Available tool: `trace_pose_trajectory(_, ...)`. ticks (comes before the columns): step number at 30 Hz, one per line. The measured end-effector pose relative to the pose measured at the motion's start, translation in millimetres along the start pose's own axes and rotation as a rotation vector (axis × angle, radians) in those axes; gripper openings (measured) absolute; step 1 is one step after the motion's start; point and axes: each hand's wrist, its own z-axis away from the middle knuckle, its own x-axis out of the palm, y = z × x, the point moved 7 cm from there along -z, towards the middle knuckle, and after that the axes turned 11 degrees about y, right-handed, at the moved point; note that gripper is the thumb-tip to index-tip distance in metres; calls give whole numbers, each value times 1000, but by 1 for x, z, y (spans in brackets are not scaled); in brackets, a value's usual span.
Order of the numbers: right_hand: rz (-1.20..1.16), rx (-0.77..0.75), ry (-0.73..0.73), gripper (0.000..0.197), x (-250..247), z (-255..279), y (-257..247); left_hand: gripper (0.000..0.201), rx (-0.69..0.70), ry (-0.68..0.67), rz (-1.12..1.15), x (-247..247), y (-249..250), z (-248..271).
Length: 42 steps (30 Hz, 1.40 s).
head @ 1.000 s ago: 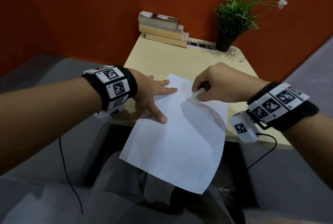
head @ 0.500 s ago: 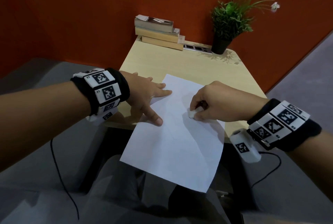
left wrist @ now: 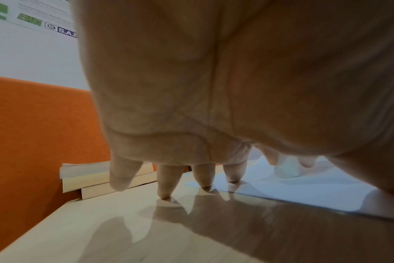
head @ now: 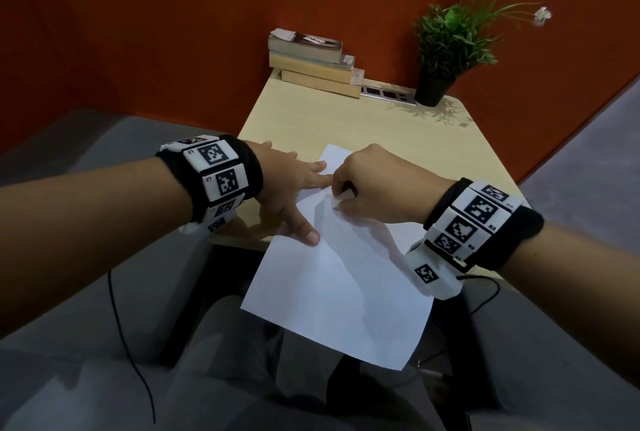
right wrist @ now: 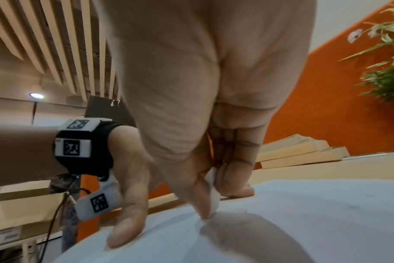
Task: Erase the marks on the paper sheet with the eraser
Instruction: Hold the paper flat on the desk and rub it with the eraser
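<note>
Currently my right hand (head: pixel 377 184) pinches the eraser (head: pixel 347 195) against the paper (head: pixel 339 292); my left hand (head: pixel 287 188), fingers straight, pins it flat.

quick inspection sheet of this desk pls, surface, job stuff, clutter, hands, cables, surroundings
surface: pale wooden desk, set against an orange wall.
job's things: white paper sheet hangs well over the desk's near edge; white eraser touches the sheet near its far end. Marks too faint to make out.
clutter: stack of books, potted plant and a socket strip at the far edge.
grippers: left hand spread flat, fingertips and thumb pressing the sheet's left side; right hand holds the eraser in a pinch grip.
cables: thin black cable hanging below the left wrist; another by the right wrist band.
surroundings: grey floor; slatted ceiling in the right wrist view.
</note>
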Motion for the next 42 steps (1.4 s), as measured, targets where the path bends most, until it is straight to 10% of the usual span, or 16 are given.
trace_pose_trajectory(42, 7, -207, -153, 15, -2, 5, -16, 119, -13, -9, 21, -1, 2, 4)
